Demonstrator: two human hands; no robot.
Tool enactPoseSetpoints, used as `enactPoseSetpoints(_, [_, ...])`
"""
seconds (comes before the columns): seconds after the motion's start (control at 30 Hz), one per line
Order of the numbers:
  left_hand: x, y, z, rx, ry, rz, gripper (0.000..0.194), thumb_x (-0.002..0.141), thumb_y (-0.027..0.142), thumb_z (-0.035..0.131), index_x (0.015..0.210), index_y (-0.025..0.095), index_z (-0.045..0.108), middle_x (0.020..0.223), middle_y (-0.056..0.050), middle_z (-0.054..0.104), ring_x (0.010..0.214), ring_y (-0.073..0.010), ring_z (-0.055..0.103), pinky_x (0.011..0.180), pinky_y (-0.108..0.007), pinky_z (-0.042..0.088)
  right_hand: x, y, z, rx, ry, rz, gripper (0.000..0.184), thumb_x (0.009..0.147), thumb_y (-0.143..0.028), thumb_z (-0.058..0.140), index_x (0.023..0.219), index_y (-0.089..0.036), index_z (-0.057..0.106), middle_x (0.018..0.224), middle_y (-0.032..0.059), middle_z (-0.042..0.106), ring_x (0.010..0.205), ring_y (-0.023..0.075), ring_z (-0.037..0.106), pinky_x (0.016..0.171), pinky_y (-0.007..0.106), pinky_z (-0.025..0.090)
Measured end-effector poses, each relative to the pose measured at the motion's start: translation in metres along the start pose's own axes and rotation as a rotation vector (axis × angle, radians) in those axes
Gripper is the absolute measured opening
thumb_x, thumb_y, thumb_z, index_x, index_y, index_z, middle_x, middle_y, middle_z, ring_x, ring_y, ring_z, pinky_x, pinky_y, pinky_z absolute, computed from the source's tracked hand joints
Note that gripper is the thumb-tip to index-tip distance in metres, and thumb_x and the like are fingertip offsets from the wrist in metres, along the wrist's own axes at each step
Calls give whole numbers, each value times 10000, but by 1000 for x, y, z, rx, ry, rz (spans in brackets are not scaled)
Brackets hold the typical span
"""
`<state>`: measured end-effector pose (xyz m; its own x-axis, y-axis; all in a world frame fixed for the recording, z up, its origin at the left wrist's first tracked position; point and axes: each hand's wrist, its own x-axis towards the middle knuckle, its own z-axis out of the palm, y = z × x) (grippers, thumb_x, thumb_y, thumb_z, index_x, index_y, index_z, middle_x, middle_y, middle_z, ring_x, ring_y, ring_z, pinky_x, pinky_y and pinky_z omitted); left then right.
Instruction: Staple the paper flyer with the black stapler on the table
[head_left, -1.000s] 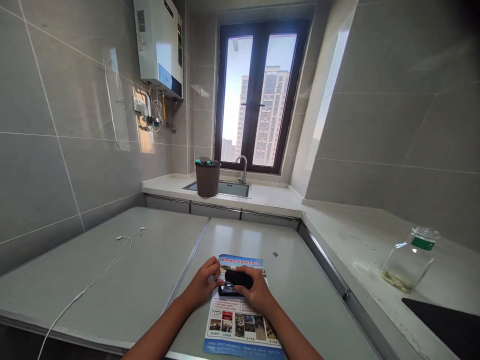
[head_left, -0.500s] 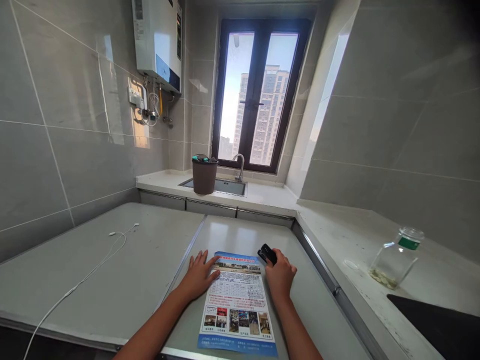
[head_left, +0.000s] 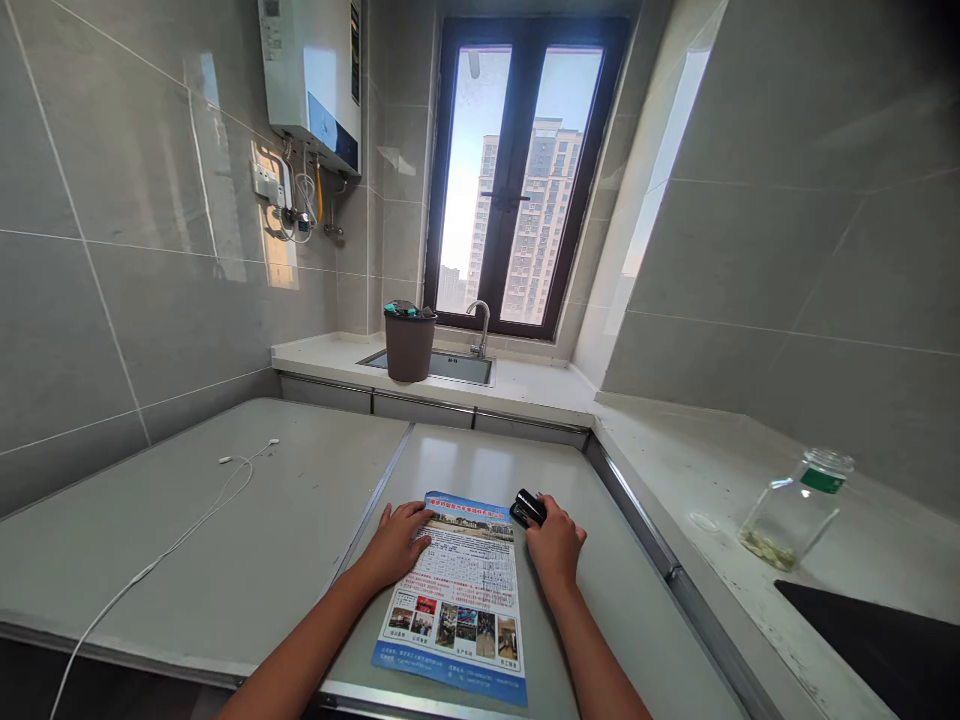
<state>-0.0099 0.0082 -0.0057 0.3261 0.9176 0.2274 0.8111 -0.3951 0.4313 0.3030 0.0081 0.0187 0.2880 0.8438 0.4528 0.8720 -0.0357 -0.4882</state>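
Observation:
A printed flyer (head_left: 457, 590) with blue bands, red and black text and a row of small photos lies flat on the grey table. My left hand (head_left: 397, 543) rests on its upper left edge, with the fingers stretched out over the paper. In my right hand (head_left: 556, 543) is a small black stapler (head_left: 528, 508), its front end pointing up and left. The stapler is at the flyer's top right corner. Whether it touches the paper, I cannot tell.
A white cable (head_left: 176, 545) trails over the left of the table (head_left: 300, 500). A brown bin (head_left: 409, 347) stands at the sink (head_left: 469, 368) below the window. On the right counter (head_left: 675, 440), a glass jar (head_left: 787, 520) stands near a black panel (head_left: 870, 630).
The flyer has slid left and turned slightly, its lower end shifting most. My left hand has moved a little left with it. My right hand and the stapler have shifted slightly left.

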Motion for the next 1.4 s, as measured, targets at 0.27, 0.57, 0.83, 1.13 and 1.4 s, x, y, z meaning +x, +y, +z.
enactPoseSetpoints(0.27, [-3,10,-6,77,-47,-59,525,999,448,475,1505,308,495,1690,-129,239,1566,-368,156,1236,-637,101,0,-8,-2,-46,-75,58,376,794,-103,593,1148,-218,648,1030,82,765,1003,261,685,868,345,307])
enactPoseSetpoints(0.57, [-3,9,1,181,-64,-101,675,960,598,485,1554,284,425,1674,-186,248,1564,-394,121,1223,-652,64,0,-12,-6,-40,-128,52,360,772,-85,586,1099,-224,649,1029,73,767,1000,257,687,825,332,298])
enactPoseSetpoints(0.83, [2,1,6,104,78,-149,498,947,280,536,1433,176,537,1596,-194,400,1499,-341,345,1229,-607,173,-3,-15,-3,-2,-170,-25,365,709,-46,540,1002,-240,638,987,45,761,1002,254,672,820,328,280])
enactPoseSetpoints(1.13, [11,-22,13,-365,381,-59,527,770,-3,512,1214,196,713,1260,-114,584,1187,-241,615,1105,-437,469,-6,-19,1,-5,-174,-81,330,708,-49,528,963,-237,620,944,28,730,995,239,640,806,313,263])
enactPoseSetpoints(1.4, [9,-16,-5,-603,507,-37,353,848,134,527,1045,222,806,1073,-87,660,993,-230,678,903,-388,564,-6,-21,0,-9,-171,-74,314,716,-48,547,961,-227,629,901,28,704,990,236,620,825,314,269])
